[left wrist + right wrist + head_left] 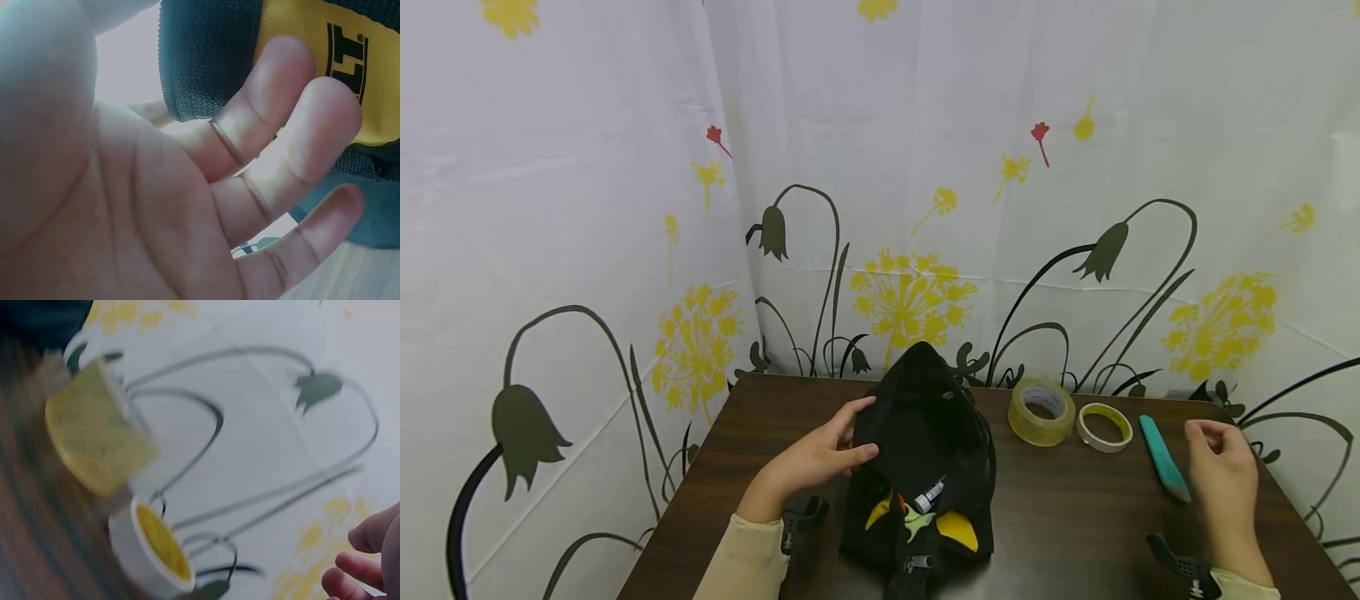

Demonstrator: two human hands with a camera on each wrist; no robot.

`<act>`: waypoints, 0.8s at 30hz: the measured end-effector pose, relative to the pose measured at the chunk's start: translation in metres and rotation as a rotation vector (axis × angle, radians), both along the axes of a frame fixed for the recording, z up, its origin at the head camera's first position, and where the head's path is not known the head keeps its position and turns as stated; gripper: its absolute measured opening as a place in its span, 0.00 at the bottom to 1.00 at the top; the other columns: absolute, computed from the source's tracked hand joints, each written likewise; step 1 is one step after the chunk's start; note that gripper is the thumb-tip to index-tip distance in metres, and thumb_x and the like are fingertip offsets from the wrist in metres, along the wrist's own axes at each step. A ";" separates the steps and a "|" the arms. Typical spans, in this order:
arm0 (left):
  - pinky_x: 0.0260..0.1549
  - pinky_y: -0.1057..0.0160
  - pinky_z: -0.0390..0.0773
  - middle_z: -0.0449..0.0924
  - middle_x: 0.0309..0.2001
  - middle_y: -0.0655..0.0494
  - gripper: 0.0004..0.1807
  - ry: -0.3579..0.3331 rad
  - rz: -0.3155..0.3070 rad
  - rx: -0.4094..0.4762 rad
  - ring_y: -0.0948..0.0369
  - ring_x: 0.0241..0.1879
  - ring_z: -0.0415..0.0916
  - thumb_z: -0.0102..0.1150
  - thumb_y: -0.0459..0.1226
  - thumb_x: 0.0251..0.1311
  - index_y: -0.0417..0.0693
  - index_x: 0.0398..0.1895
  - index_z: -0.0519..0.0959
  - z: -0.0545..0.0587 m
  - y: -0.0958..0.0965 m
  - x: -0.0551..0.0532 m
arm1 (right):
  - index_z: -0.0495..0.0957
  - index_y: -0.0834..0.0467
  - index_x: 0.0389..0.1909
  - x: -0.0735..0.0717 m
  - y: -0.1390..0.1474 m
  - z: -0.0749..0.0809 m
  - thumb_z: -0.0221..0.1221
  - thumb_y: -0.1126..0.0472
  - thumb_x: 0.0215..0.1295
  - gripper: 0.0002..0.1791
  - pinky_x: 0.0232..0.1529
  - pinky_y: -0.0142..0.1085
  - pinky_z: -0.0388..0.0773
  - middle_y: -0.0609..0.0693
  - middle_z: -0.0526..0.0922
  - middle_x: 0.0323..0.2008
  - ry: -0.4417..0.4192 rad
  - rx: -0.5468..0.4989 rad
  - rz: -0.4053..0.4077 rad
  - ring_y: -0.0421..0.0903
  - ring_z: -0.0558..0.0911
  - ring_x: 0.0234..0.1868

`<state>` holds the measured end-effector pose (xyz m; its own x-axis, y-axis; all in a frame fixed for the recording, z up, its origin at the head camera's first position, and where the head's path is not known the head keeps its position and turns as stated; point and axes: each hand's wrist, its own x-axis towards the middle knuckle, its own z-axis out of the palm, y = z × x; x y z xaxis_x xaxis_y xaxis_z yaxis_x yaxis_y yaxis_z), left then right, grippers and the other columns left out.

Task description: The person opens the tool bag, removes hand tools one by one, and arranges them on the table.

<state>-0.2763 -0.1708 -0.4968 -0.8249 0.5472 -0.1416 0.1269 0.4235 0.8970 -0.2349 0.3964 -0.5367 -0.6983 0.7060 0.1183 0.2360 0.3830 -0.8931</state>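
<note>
Grips with the left hand (808, 458) the black fabric bag (912, 446), centrally on the wood-grain table (1075, 525), with long axis near-to-far and peaked end pointing far, and holds the loosely curled, empty right hand (1225, 471) beside the slim teal tool (1164, 458), right of 2 ring-shaped tape rolls (1030, 427).

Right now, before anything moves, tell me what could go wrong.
The bag could tip or sag if the left hand, at its side, pushes or comes away.
The tube lies in the bag's open front and might slide out if the bag tilts.
The right hand is close beside the cutter and could knock it; I can't tell whether a blade is out.
</note>
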 end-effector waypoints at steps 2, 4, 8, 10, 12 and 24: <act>0.41 0.47 0.80 0.74 0.35 0.50 0.44 -0.002 0.001 -0.003 0.36 0.39 0.79 0.60 0.56 0.68 0.79 0.79 0.45 0.001 0.000 0.000 | 0.80 0.46 0.44 0.000 -0.008 0.009 0.59 0.44 0.72 0.11 0.32 0.27 0.66 0.31 0.74 0.28 0.019 -0.030 0.034 0.34 0.71 0.32; 0.42 0.47 0.80 0.76 0.36 0.50 0.44 -0.006 0.000 -0.003 0.36 0.39 0.79 0.60 0.56 0.68 0.79 0.79 0.45 0.002 0.000 0.000 | 0.79 0.44 0.43 0.001 -0.017 0.017 0.60 0.45 0.71 0.09 0.32 0.26 0.67 0.32 0.75 0.28 0.043 -0.073 0.081 0.34 0.71 0.33; 0.42 0.48 0.80 0.79 0.40 0.50 0.44 -0.014 -0.007 0.005 0.38 0.39 0.79 0.60 0.55 0.68 0.78 0.80 0.45 0.001 0.001 0.000 | 0.79 0.48 0.45 0.005 -0.037 0.034 0.63 0.48 0.70 0.10 0.31 0.26 0.70 0.35 0.78 0.29 0.121 -0.227 0.225 0.36 0.73 0.30; 0.42 0.48 0.79 0.80 0.41 0.51 0.44 -0.019 -0.009 0.012 0.38 0.39 0.79 0.60 0.55 0.68 0.77 0.80 0.44 0.001 0.001 0.000 | 0.79 0.52 0.46 0.008 -0.048 0.042 0.63 0.50 0.70 0.12 0.28 0.27 0.70 0.37 0.79 0.29 0.161 -0.292 0.314 0.37 0.73 0.28; 0.42 0.48 0.79 0.79 0.39 0.51 0.45 -0.017 -0.006 0.010 0.36 0.39 0.79 0.60 0.56 0.68 0.78 0.80 0.44 0.001 0.001 0.000 | 0.79 0.53 0.47 0.010 -0.058 0.048 0.63 0.51 0.71 0.12 0.26 0.29 0.70 0.38 0.79 0.29 0.175 -0.286 0.395 0.37 0.73 0.26; 0.41 0.48 0.80 0.74 0.33 0.51 0.45 -0.003 -0.016 0.008 0.36 0.38 0.79 0.61 0.56 0.68 0.75 0.80 0.44 -0.001 -0.002 -0.002 | 0.74 0.61 0.53 0.015 -0.117 0.054 0.56 0.53 0.77 0.16 0.29 0.36 0.73 0.43 0.76 0.35 0.113 -0.308 0.809 0.44 0.71 0.29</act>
<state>-0.2780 -0.1732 -0.4974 -0.8159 0.5611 -0.1394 0.1310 0.4142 0.9007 -0.2200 0.2798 -0.4827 -0.9947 0.0106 0.1023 -0.1000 0.1326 -0.9861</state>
